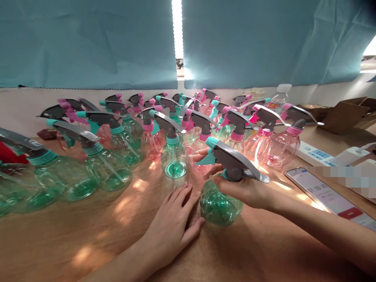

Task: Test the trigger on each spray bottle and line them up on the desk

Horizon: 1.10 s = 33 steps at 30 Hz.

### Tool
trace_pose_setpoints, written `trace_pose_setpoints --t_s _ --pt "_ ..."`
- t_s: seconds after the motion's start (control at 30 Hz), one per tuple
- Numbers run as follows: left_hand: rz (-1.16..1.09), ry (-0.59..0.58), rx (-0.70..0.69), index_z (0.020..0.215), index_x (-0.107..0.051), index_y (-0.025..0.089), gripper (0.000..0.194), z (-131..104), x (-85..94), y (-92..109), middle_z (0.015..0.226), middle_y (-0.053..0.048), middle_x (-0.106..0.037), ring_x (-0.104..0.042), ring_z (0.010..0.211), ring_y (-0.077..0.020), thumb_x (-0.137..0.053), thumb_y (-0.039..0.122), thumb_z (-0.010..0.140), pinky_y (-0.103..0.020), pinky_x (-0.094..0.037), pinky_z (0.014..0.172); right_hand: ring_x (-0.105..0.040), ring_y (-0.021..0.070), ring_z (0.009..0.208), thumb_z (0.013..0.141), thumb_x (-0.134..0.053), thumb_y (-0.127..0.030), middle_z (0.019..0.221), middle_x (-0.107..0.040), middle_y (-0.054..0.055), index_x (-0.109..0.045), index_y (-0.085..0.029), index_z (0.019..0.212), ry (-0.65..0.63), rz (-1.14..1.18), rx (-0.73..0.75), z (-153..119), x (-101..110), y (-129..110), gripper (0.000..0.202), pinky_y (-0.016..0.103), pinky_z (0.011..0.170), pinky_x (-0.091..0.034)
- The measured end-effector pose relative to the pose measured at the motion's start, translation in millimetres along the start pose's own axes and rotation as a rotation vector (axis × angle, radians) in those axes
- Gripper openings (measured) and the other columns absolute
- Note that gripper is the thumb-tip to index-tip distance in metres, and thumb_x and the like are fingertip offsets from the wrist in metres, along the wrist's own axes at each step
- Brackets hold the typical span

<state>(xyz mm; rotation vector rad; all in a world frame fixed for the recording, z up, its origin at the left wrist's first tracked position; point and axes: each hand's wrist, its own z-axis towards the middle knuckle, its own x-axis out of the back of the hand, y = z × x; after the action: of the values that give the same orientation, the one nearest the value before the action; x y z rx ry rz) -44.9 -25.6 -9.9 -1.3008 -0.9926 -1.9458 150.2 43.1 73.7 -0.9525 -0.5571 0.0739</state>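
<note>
A bottle was held nearly upright, nozzle leftward, well in from the far edge of the tabletop, the right hand's fingers closed round its neck. The left hand, just left of its base, lay palm-down, fingers slightly apart.

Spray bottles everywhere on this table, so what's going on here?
A person's right hand grips a green spray bottle around its neck, just below the grey and teal trigger head. The left hand lies palm down on the table beside it. More green and pink spray bottles stand grouped behind and to the left, and a lit phone lies to the right.
</note>
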Motion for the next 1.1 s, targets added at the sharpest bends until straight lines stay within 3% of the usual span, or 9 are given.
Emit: trace_pose_setpoints --t_s 0.13,0.33,0.47,0.6,0.8,0.93,1.1 --pt "0.003 -0.005 0.004 0.138 -0.045 0.018 0.047 0 0.3 0 0.142 -0.014 -0.048 -0.04 0.134 -0.0314 -0.054 0.033 0.094 -0.051 -0.037 0.108 -0.066 0.0159 0.067 0.067 -0.05 -0.015 0.095 -0.07 0.003 -0.065 -0.026 0.111 0.023 0.046 0.006 1 -1 -2 0.047 0.026 0.053 -0.055" --pt "0.013 0.005 0.002 0.138 -0.046 0.017 0.047 0 -1.7 0 0.142 -0.014 -0.048 -0.04 0.134 -0.0311 -0.054 0.032 0.094 -0.051 -0.036 0.109 -0.068 0.0197 0.092 0.07 -0.049 -0.016 0.095 -0.068 0.004 -0.065 -0.023 0.101 -0.005 0.103 0.044 3 0 -5 0.036 0.03 0.074 -0.058" --pt "0.023 0.019 0.005 0.138 -0.047 0.019 0.046 0 -2.3 0 0.142 -0.014 -0.049 -0.042 0.132 -0.0318 -0.053 0.034 0.095 -0.051 -0.038 0.107 -0.065 0.0156 0.072 0.07 -0.05 -0.016 0.078 -0.065 0.001 -0.063 -0.022 0.089 0.017 0.023 0.039 3 4 -5 0.025 0.026 0.062 -0.054" --pt "0.025 0.004 0.007 0.138 -0.048 0.018 0.045 1 1.1 0 0.142 -0.014 -0.049 -0.043 0.131 -0.0324 -0.053 0.033 0.096 -0.051 -0.039 0.106 -0.051 0.0104 0.05 0.071 -0.05 -0.018 0.059 -0.054 -0.004 -0.063 -0.022 0.092 0.03 -0.051 0.044 2 7 -6 0.026 0.021 0.045 -0.043" --pt "0.026 -0.014 0.002 0.138 -0.05 0.016 0.047 3 6.9 3 0.14 -0.015 -0.051 -0.045 0.13 -0.0337 -0.056 0.032 0.094 -0.053 -0.04 0.105 -0.04 0.0078 0.042 0.067 -0.047 -0.013 0.052 -0.045 -0.009 -0.064 -0.022 0.102 -0.008 -0.005 0.086 4 8 -10 0.04 0.022 0.047 -0.047" --pt "0.029 -0.029 0.005 0.138 -0.049 0.015 0.047 4 6.4 4 0.141 -0.016 -0.05 -0.044 0.131 -0.0341 -0.056 0.03 0.094 -0.054 -0.04 0.105 -0.061 0.0119 0.061 0.073 -0.049 -0.014 0.079 -0.066 0.0 -0.064 -0.023 0.107 -0.049 0.139 0.088 3 5 -5 0.039 0.033 0.074 -0.058" --pt "0.02 0.005 -0.002 0.139 -0.046 0.018 0.047 2 1.2 1 0.142 -0.015 -0.049 -0.042 0.132 -0.033 -0.053 0.032 0.095 -0.054 -0.039 0.106 -0.067 0.0189 0.099 0.075 -0.053 -0.011 0.11 -0.069 0.008 -0.065 -0.022 0.109 -0.067 0.221 0.075 -1 4 6 0.037 0.037 0.089 -0.057"
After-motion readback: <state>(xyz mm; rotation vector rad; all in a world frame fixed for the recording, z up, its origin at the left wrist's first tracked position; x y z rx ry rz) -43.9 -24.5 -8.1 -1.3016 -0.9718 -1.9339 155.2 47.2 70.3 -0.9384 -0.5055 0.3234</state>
